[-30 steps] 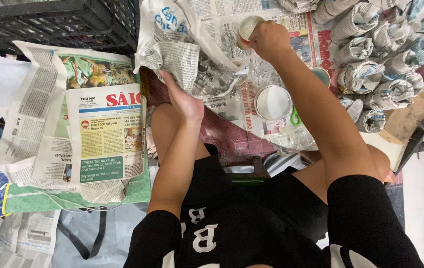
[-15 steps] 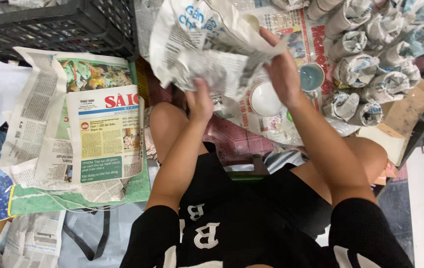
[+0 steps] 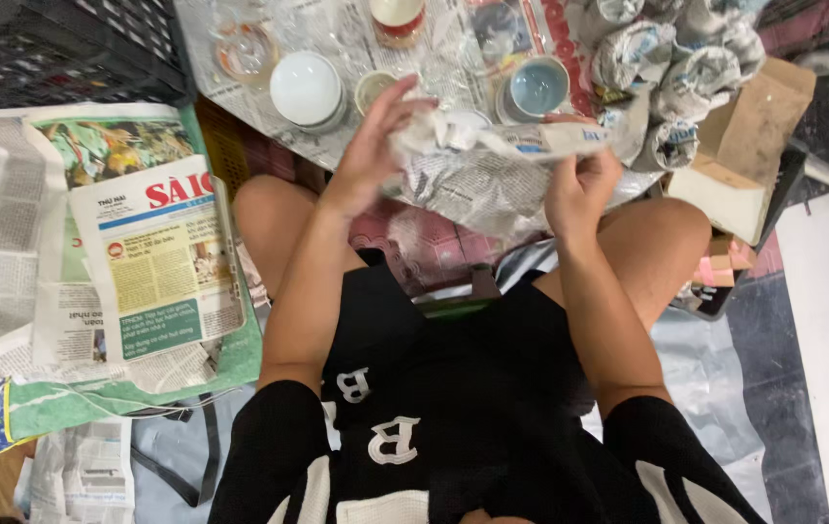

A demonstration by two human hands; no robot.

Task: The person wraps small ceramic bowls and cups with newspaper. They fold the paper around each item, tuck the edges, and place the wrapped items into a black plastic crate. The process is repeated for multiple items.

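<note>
My left hand (image 3: 375,146) and my right hand (image 3: 579,189) both grip a crumpled newspaper bundle (image 3: 487,165) held above my knees. The paper is folded around something I cannot see. Just beyond the bundle, on spread newspaper, stand a white bowl (image 3: 306,89), a small cream cup (image 3: 373,89) and a stack of pale blue cups (image 3: 536,87). Several paper-wrapped items (image 3: 662,58) are piled at the upper right.
A stack of flat newspapers (image 3: 143,262) lies on the floor to my left. A black plastic crate (image 3: 55,49) stands at the upper left. A cardboard box (image 3: 739,146) sits at the right. A clear glass (image 3: 240,49) and a jar (image 3: 397,17) stand at the top.
The open newspaper sheet I held up has been gathered into a tight bundle lower down, near my knees. My view has shifted, so the dishes now show beyond my hands.
</note>
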